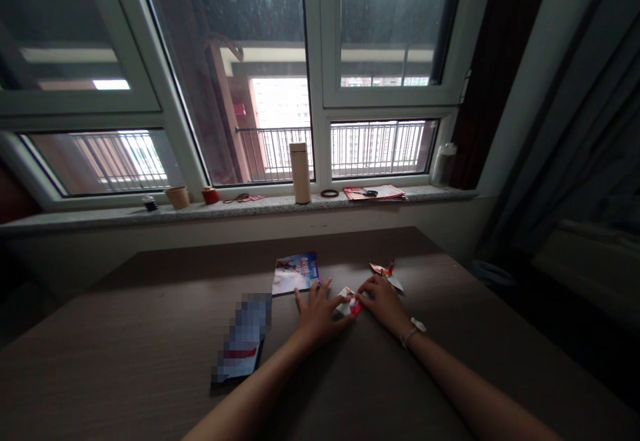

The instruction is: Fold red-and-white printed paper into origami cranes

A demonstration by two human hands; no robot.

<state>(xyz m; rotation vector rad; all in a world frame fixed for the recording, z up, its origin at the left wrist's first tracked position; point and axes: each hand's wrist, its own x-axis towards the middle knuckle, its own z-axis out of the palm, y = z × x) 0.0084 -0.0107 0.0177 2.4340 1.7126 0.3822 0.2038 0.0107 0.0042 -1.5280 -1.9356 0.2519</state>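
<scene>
Both my hands rest on a dark wooden table (125, 334) and meet over a small folded piece of red and white paper (349, 302). My left hand (316, 313) lies mostly flat with fingers spread, its thumb against the paper. My right hand (383, 301) has its fingers drawn together, pressing the paper's right side. A bracelet sits on my right wrist. Just behind my right hand lies a finished red and white folded paper figure (386, 272). A colourful printed sheet (295, 273) lies flat just beyond my left hand.
A blurred-out packet (243, 342) lies left of my left forearm. On the stone windowsill (75, 215) stand a beige flask (301, 172), a paper cup (177, 196), a small red pot (211, 194), a bracelet ring (330, 193), red papers (375, 192) and a white bottle (443, 163).
</scene>
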